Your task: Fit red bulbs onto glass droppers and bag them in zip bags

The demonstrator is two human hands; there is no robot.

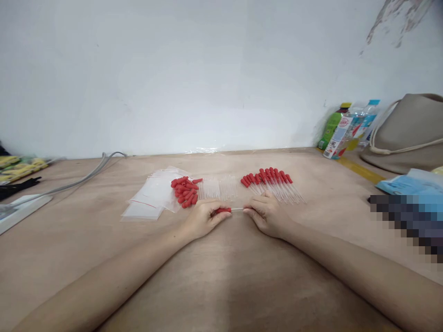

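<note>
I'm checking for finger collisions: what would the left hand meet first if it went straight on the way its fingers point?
Apart from the thin clear tube spanning the gap, the left hand would probably meet the right hand first, though depth is unclear.

Soft, even light on pale wall point(207, 69); dim shadow across near desk point(263, 286). Wide-angle stretch lengthens forearms point(121, 279) toward edges; pixelated patch point(408, 226) at right.

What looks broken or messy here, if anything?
The pale wall looks damaged at upper right: a ragged brownish patch shows, as if the surface peeled. On the table, one red bulb sticks out from its pile toward the clear tubes. I see no spill.
</note>
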